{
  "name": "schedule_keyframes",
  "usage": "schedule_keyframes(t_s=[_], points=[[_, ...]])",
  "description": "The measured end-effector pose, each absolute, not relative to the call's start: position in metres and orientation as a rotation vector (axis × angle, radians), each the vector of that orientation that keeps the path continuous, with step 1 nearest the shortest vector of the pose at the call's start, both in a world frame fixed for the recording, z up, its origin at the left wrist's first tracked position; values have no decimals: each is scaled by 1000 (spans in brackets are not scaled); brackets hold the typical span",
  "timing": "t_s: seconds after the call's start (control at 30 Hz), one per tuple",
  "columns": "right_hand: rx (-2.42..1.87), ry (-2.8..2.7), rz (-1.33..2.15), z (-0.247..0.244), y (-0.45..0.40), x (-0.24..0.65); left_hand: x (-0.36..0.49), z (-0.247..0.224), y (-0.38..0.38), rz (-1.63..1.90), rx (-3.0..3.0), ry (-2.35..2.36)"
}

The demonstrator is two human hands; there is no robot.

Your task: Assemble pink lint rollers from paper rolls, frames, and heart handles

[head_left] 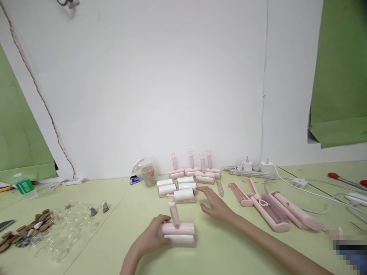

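Observation:
My left hand (153, 235) grips the left end of a pink lint roller (179, 228), which rests on the table with its handle pointing up. A white sheet roll shows along the roller's front. My right hand (216, 204) is open, fingers apart, reaching beside several white lint rolls (185, 194) in pink holders. Its index fingertip is close to the right end of these rolls; whether it touches them I cannot tell. Farther back, several upright lint rollers (203, 164) stand near the wall. A loose clear pink handle (220, 188) lies right of the rolls.
Several pink roller covers and handle parts (271, 210) lie to the right. A power strip (252, 173) with chargers and cables sits by the wall. At left are clear glass domes (71, 229), wooden discs (21, 233) and a bottle (25, 186). A tape roll (149, 175) stands behind.

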State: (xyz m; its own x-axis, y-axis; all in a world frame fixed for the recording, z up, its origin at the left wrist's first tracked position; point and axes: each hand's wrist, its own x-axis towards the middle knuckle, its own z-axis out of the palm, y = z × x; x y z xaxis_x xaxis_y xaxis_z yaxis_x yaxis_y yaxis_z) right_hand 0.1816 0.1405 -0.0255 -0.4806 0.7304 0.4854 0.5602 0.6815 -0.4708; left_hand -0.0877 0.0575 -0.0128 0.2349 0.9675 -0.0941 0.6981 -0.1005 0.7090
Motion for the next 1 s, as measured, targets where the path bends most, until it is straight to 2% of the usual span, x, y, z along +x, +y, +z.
schedule_keyframes(t_s=[0.17, 0.33, 0.47, 0.6, 0.73, 0.83, 0.9, 1.0], points=[[-1079, -2301, 223, -26, 188, 130, -141, -25, 87, 838, 1726, 1663], [-1134, -2314, 284, -34, 164, 142, -138, -38, 118, 1064, 1731, 1754], [-1227, -2264, 488, -29, 126, 192, -113, -40, 124, 1283, 1754, 1885], [-1360, -2145, 896, -21, 95, 239, -59, -31, 103, 1547, 1967, 1824], [-1248, -1775, 1498, -34, 66, 247, 14, -10, 76, 1133, 1840, 1467], [-935, -1072, 2013, -52, 50, 234, 59, 7, 66, 890, 1756, 1402], [-713, -666, 2188, -62, 45, 227, 78, 17, 67, 815, 1830, 1467], [-594, -425, 2257, -68, 46, 226, 94, 24, 74, 709, 1942, 1479]])
